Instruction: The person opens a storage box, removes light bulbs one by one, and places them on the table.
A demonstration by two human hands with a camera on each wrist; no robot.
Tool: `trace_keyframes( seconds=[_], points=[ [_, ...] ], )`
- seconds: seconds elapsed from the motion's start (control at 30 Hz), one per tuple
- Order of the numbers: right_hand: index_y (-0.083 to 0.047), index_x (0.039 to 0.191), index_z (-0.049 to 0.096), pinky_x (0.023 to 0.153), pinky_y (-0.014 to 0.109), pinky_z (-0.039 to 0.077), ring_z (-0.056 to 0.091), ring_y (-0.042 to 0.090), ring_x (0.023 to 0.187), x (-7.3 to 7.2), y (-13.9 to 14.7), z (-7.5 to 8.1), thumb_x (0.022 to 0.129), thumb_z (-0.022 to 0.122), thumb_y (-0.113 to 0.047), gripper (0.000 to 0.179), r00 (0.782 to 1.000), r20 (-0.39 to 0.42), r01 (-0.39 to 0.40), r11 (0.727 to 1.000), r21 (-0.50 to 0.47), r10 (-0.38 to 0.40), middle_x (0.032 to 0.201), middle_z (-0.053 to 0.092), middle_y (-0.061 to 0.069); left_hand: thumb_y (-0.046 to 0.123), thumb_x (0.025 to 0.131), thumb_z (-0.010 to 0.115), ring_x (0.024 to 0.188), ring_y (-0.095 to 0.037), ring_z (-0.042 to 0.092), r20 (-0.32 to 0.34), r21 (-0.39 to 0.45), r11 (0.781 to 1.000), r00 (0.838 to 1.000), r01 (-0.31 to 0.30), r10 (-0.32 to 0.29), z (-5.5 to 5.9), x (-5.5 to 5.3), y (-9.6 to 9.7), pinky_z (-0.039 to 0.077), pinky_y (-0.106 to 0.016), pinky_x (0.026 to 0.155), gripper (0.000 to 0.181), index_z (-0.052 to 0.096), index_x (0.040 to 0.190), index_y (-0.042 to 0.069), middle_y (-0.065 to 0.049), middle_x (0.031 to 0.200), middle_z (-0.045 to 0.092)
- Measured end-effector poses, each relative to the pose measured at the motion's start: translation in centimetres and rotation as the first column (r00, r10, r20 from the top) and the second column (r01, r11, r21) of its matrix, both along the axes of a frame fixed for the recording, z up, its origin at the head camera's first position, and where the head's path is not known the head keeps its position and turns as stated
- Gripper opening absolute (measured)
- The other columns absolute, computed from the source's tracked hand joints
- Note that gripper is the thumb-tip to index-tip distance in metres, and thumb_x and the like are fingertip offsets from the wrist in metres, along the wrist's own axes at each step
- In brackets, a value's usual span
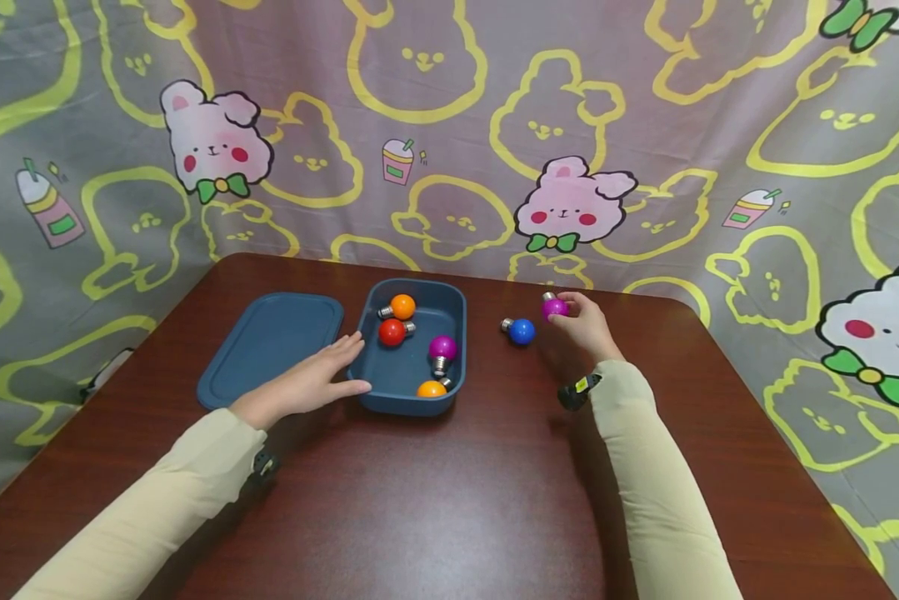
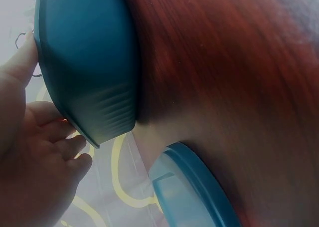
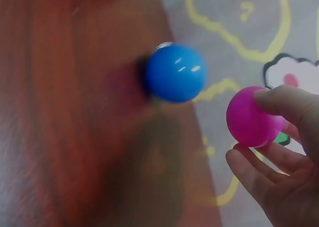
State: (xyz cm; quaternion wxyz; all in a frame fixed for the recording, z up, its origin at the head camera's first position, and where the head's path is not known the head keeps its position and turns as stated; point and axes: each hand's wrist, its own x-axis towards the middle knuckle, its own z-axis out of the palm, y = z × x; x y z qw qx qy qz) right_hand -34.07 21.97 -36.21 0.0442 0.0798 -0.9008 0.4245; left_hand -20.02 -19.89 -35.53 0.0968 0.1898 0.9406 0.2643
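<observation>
My right hand (image 1: 586, 327) pinches a magenta light bulb (image 1: 554, 307) between thumb and fingers, its metal base pointing up and away. In the right wrist view the same bulb (image 3: 252, 117) shows above the fingers. A blue bulb (image 1: 521, 332) lies on the table just left of that hand. My left hand (image 1: 307, 380), fingers extended, is at the near left rim of a dark blue box (image 1: 397, 406). Inside the box lie an orange bulb (image 1: 402, 307), a red bulb (image 1: 392, 332), another magenta bulb (image 1: 442, 348) and a second orange bulb (image 1: 432, 389).
The box's flat blue lid (image 1: 269, 337) lies on the brown table (image 1: 449, 500), left of the box and close to the left forearm. A curtain (image 1: 449, 125) printed with cartoon bunnies hangs behind the table and along both sides.
</observation>
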Motion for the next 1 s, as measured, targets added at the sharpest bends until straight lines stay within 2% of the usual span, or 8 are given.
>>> trace_keyframes(
  seconds=[0.17, 0.33, 0.67, 1.0],
  points=[
    [0.004, 0.123, 0.048, 0.086, 0.046, 0.043, 0.049, 0.037, 0.102, -0.1, 0.1, -1.6, 0.086, 0.065, -0.009, 0.043, 0.999, 0.014, -0.030, 0.998, 0.060, 0.029, 0.114, 0.053, 0.027, 0.048, 0.086, 0.059, 0.136, -0.035, 0.010, 0.000, 0.004, 1.000, 1.000, 0.001, -0.001, 0.0, 0.0, 0.0, 0.016, -0.054, 0.105, 0.084, 0.023, 0.144, -0.001, -0.016, 0.151, 0.013],
    [0.004, 0.122, 0.049, 0.086, 0.045, 0.043, 0.051, 0.036, 0.098, -0.3, -0.1, -2.4, 0.085, 0.066, -0.010, 0.043, 0.999, 0.032, -0.036, 0.991, 0.128, 0.032, 0.109, 0.055, 0.026, 0.042, 0.087, 0.060, 0.136, -0.035, 0.010, -0.003, 0.010, 1.000, 1.000, 0.000, 0.000, -0.1, 0.0, 0.0, 0.016, -0.055, 0.104, 0.081, 0.023, 0.144, -0.002, -0.016, 0.151, 0.013],
    [0.002, 0.124, 0.048, 0.087, 0.046, 0.042, 0.050, 0.036, 0.099, -0.5, -0.3, -2.6, 0.085, 0.065, -0.012, 0.045, 0.998, 0.065, -0.036, 0.980, 0.195, 0.024, 0.111, 0.054, 0.025, 0.042, 0.087, 0.060, 0.136, -0.036, 0.011, -0.008, 0.006, 1.000, 1.000, -0.002, 0.002, 0.0, 0.0, 0.0, 0.016, -0.055, 0.104, 0.080, 0.023, 0.144, -0.002, -0.017, 0.150, 0.014],
    [0.003, 0.124, 0.049, 0.089, 0.047, 0.041, 0.050, 0.038, 0.101, -0.5, -0.2, -2.6, 0.085, 0.066, -0.012, 0.046, 0.997, 0.058, -0.053, 0.976, 0.212, 0.041, 0.114, 0.054, 0.026, 0.042, 0.087, 0.060, 0.136, -0.035, 0.011, -0.005, 0.006, 1.000, 1.000, 0.004, -0.004, -0.1, -0.1, 0.0, 0.016, -0.054, 0.105, 0.080, 0.023, 0.144, -0.002, -0.016, 0.151, 0.013]
  ],
)
